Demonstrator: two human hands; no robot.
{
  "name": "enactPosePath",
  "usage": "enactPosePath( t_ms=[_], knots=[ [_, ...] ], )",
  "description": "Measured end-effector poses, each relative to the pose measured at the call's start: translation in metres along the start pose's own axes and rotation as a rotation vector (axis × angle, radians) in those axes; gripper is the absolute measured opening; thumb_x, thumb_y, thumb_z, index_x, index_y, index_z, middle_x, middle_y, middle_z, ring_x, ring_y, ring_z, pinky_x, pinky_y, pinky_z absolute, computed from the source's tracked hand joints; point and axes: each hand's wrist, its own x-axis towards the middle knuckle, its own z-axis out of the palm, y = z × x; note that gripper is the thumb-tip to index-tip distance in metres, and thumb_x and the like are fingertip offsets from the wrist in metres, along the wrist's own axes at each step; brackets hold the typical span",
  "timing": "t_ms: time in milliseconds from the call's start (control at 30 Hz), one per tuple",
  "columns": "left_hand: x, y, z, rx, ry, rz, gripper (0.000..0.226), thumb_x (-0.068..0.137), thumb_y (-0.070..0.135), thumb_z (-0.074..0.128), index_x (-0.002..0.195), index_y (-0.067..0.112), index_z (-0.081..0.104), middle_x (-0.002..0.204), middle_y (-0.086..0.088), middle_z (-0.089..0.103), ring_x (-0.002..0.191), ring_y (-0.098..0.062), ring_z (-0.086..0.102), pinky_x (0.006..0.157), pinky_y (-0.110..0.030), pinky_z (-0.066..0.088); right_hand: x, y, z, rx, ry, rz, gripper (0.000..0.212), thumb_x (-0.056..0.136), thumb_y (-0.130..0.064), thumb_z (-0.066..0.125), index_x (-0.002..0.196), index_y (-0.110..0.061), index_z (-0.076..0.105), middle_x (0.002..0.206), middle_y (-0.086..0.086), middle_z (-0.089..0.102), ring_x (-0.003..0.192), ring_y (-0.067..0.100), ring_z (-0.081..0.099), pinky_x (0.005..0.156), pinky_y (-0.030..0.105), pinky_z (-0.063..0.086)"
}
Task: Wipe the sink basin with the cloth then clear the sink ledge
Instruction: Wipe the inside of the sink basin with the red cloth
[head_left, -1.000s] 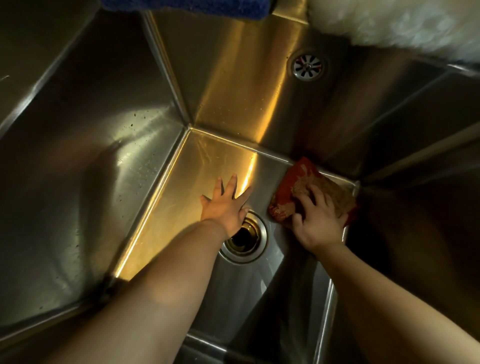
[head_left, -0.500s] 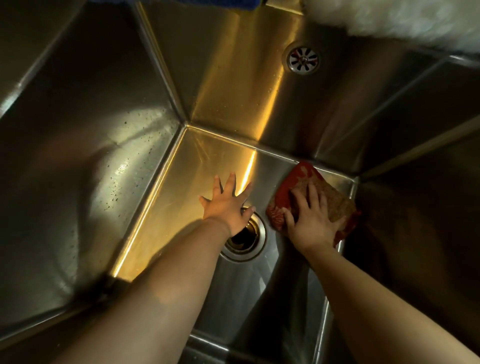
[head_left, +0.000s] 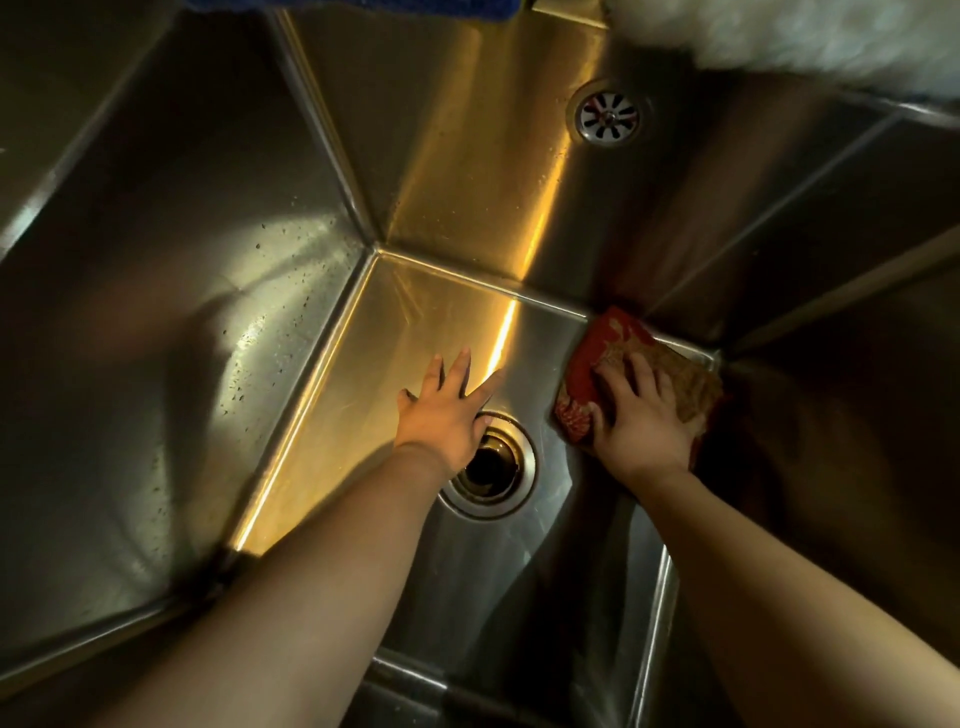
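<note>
I look down into a deep stainless steel sink basin. A red and tan patterned cloth lies flat on the basin floor at its far right corner. My right hand presses down on the cloth with spread fingers. My left hand rests flat on the bare floor, fingers apart, just left of the round drain, and holds nothing. Both forearms reach in from the bottom of the view.
An overflow grate sits high on the back wall. On the ledge at the top edge lie a blue cloth and a white fluffy thing. Small specks dot the left wall.
My right hand has slid the cloth a little along the far right corner of the basin floor. My left hand stays beside the drain.
</note>
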Motion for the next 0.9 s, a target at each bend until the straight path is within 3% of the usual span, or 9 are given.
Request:
enactPosePath(
  t_ms=[267, 500, 900],
  knots=[
    [-0.024, -0.016, 0.008, 0.015, -0.069, 0.035, 0.062, 0.099, 0.039, 0.035, 0.148, 0.043, -0.002, 0.157, 0.004, -0.019, 0.144, -0.025, -0.016, 0.113, -0.056, 0.010, -0.034, -0.008, 0.004, 0.050, -0.009, 0.028, 0.045, 0.086, -0.036, 0.052, 0.128, -0.042, 0.039, 0.149, -0.003, 0.020, 0.136, 0.026, 0.016, 0.099, 0.071, 0.022],
    [-0.035, -0.020, 0.005, -0.002, -0.117, 0.057, 0.063, 0.099, 0.038, 0.037, 0.148, 0.041, -0.002, 0.156, 0.005, -0.022, 0.143, -0.025, -0.018, 0.114, -0.056, 0.009, -0.073, -0.023, 0.015, 0.076, -0.022, 0.080, 0.046, 0.082, -0.030, 0.057, 0.126, -0.038, 0.043, 0.146, -0.001, 0.023, 0.134, 0.025, 0.019, 0.094, 0.063, 0.028],
    [-0.038, -0.058, 0.007, 0.141, -0.076, 0.143, 0.055, 0.100, 0.041, 0.029, 0.147, 0.045, 0.001, 0.158, 0.007, -0.012, 0.146, -0.023, -0.006, 0.110, -0.058, 0.015, -0.062, -0.054, 0.022, 0.167, 0.082, 0.024, 0.029, 0.091, -0.027, 0.048, 0.119, -0.035, 0.051, 0.144, -0.002, 0.032, 0.129, 0.024, 0.027, 0.099, 0.065, 0.025]
  ],
)
